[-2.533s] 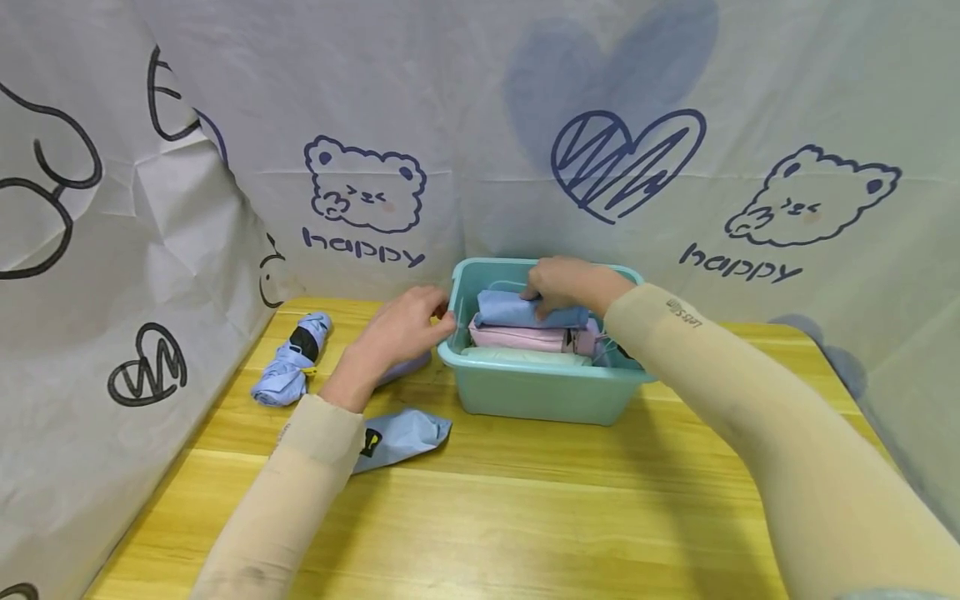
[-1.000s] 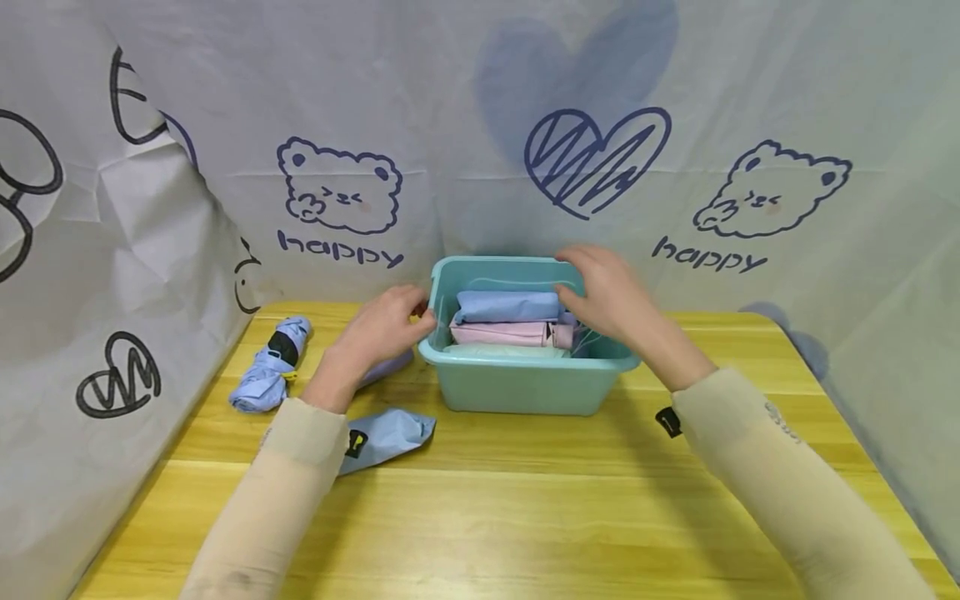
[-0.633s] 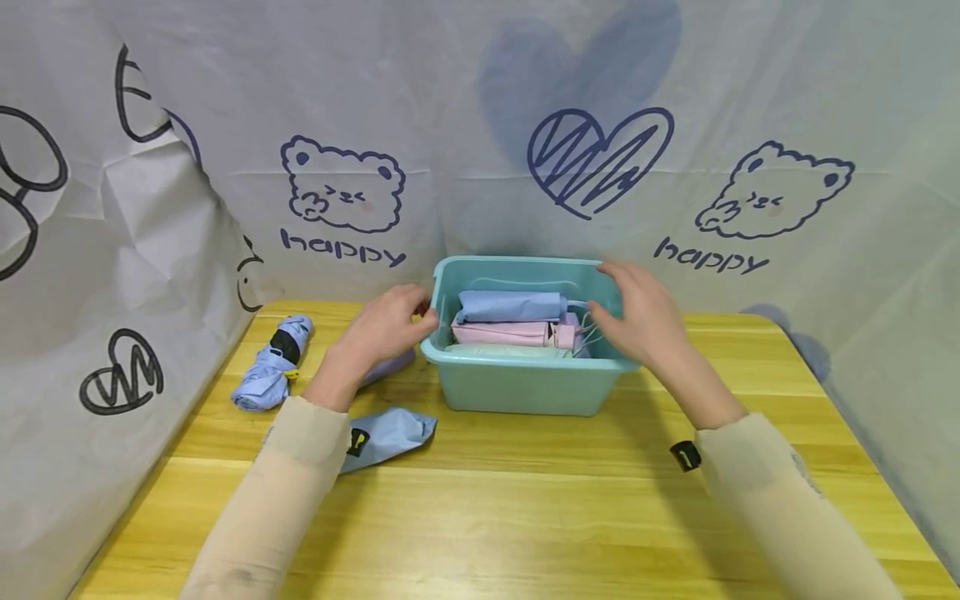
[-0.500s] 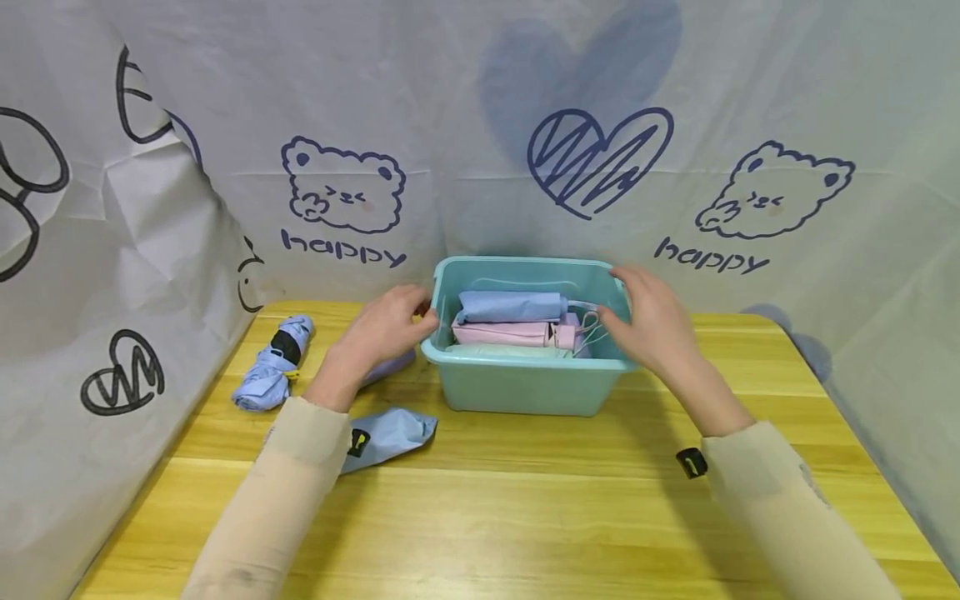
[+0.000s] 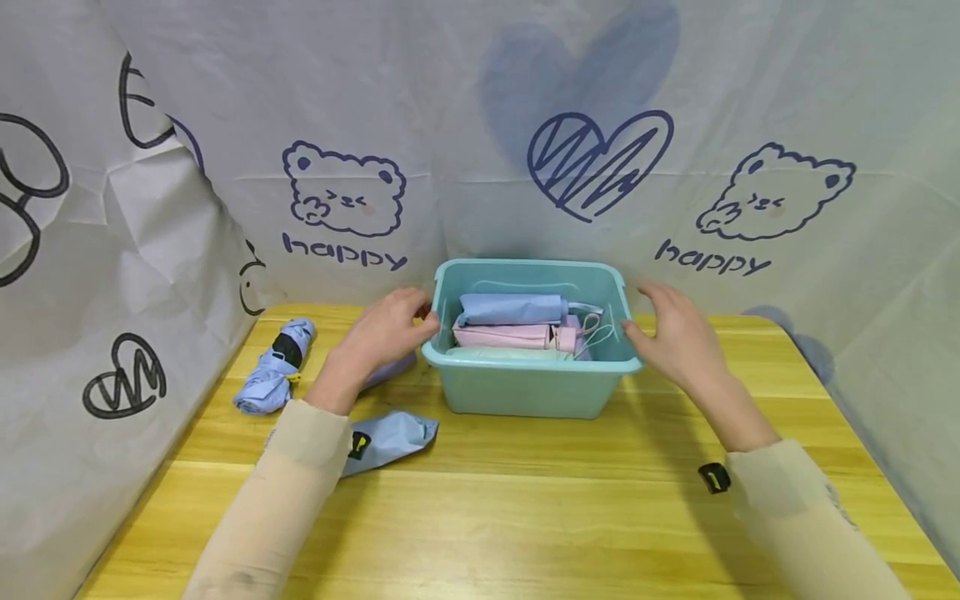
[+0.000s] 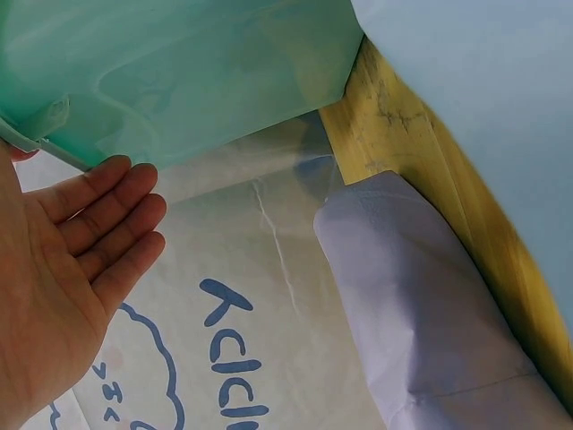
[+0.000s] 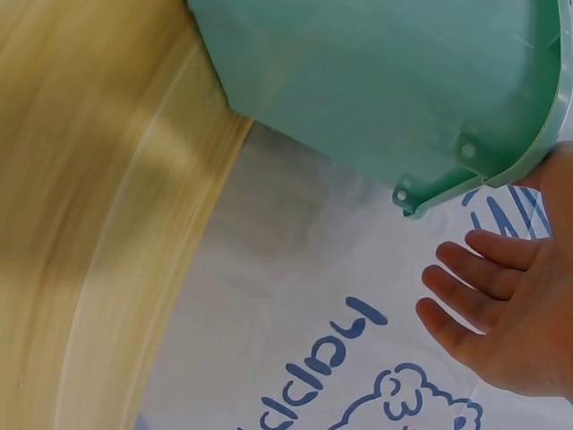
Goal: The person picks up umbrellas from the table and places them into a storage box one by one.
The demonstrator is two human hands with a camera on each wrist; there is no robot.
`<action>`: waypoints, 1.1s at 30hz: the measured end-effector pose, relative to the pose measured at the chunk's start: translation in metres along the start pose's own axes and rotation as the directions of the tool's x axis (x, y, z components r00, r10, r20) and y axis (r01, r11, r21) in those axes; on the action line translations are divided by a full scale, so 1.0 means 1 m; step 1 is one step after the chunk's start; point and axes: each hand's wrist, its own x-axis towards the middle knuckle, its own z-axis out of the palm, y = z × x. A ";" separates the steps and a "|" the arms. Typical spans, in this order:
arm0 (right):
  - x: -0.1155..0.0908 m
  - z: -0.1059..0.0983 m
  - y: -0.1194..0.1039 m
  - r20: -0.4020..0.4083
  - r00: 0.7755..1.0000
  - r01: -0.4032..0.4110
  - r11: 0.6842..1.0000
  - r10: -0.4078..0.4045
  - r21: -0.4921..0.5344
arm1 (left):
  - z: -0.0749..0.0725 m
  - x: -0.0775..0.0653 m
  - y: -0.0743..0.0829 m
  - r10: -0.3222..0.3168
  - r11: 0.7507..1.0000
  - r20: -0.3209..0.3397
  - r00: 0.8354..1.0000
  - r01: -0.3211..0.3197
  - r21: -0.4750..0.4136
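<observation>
A turquoise plastic bin (image 5: 528, 390) stands on the table by the back sheet. Folded umbrellas lie side by side in it: a blue umbrella (image 5: 510, 308), a pink umbrella (image 5: 502, 335) and a pale green umbrella (image 5: 506, 354). Part of a lilac thing and thin wrist cords show at their right ends. My left hand (image 5: 382, 333) is at the bin's left rim, its thumb at the rim; in the left wrist view its fingers (image 6: 116, 210) are nearly straight beside the outer wall. My right hand (image 5: 678, 337) is by the right rim, fingers spread loosely, holding nothing.
Left on the table (image 5: 517, 517) lie a rolled blue umbrella (image 5: 273, 367) with a black band, a light blue umbrella (image 5: 401, 437) and a lilac umbrella (image 6: 421, 296), partly hidden by my left hand in the head view. A small black tab (image 5: 714, 477) shows beside my right sleeve.
My right hand has let go of the blue umbrella inside the bin and moved right, out to the right rim. My left hand has stayed at the left rim.
</observation>
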 end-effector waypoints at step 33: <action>0.005 0.008 0.012 0.188 0.981 0.048 0.998 -0.053 0.031 | 0.003 -0.004 0.001 -0.046 0.999 0.010 0.999 0.046 -0.027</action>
